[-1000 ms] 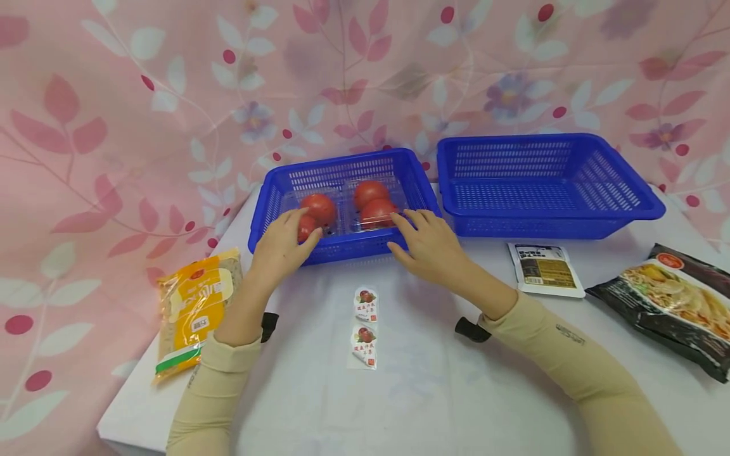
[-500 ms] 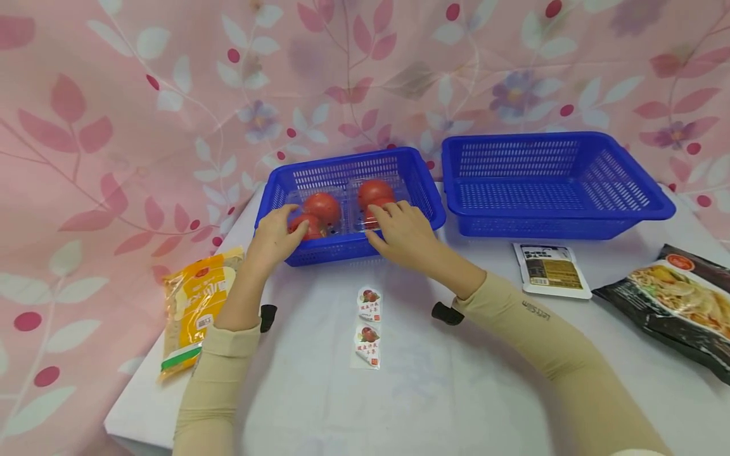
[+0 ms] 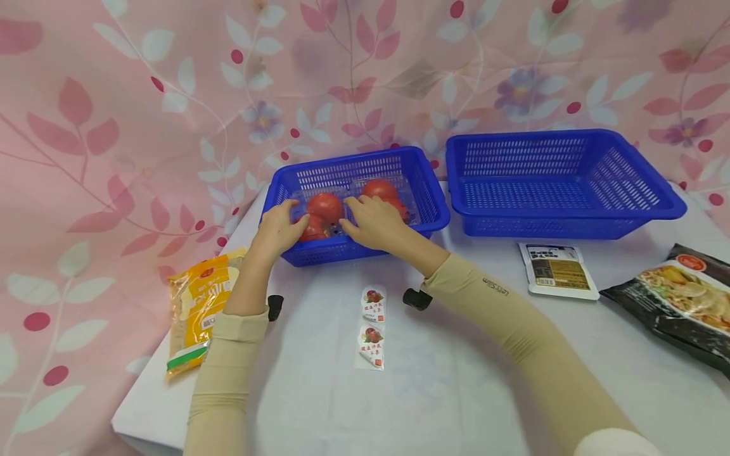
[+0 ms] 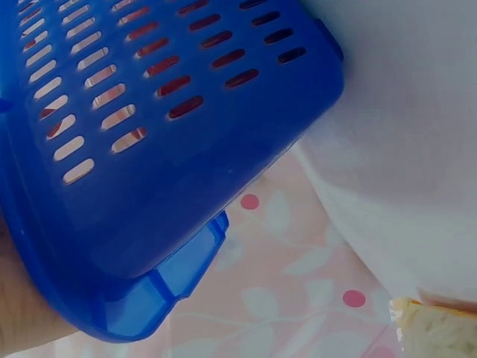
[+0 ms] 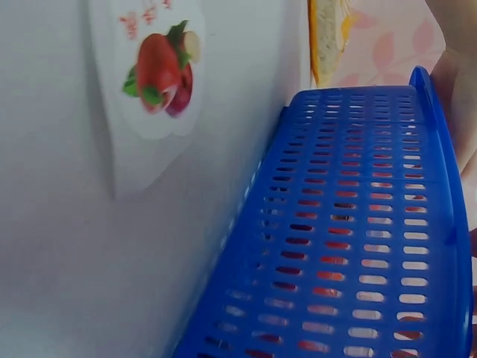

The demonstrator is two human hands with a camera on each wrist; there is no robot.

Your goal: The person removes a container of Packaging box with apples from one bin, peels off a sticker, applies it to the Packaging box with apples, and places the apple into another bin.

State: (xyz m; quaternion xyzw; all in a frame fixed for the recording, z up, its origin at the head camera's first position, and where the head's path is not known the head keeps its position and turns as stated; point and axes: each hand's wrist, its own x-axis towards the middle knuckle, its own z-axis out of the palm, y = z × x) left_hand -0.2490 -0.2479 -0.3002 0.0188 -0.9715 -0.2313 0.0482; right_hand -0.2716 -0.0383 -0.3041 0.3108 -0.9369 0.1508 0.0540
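Pink leafy curtain fills the whole top of the frame, with a white table (image 3: 433,392) under it. Biggest things on it are two blue slotted baskets: one at upper right (image 3: 561,183) holding nothing I can see, and the other just left of centre (image 3: 353,202), which is where the action is.

Inside that centre basket sits a clear plastic clamshell of tomatoes (image 3: 336,209), and both hands are on it. The left hand (image 3: 279,228) curls over the near-left edge of the pack and the right hand (image 3: 371,221) lies over its middle, fingers bent onto the lid. Whether either thumb is hooked underneath, I can't tell.

My guess is the step is about getting a firm hold on that pack. If so, I'd grip the stiff rims at both ends rather than press on the lid, keep it level and mind the basket wall. Thin clamshells flex, and tomatoes bruise.

Writing, big to small: the dark noodle bag (image 3: 678,304) at far right has a round red logo, unreadable. The yellow packet (image 3: 199,310) at lower left carries a red logo and white characters, too blurry. The small white-edged sachet (image 3: 556,272) shows only fine print. The tomato-picture label strip (image 3: 371,326) has red characters I can't make out. The right sleeve (image 3: 496,288) reads something like "Let's Slim".
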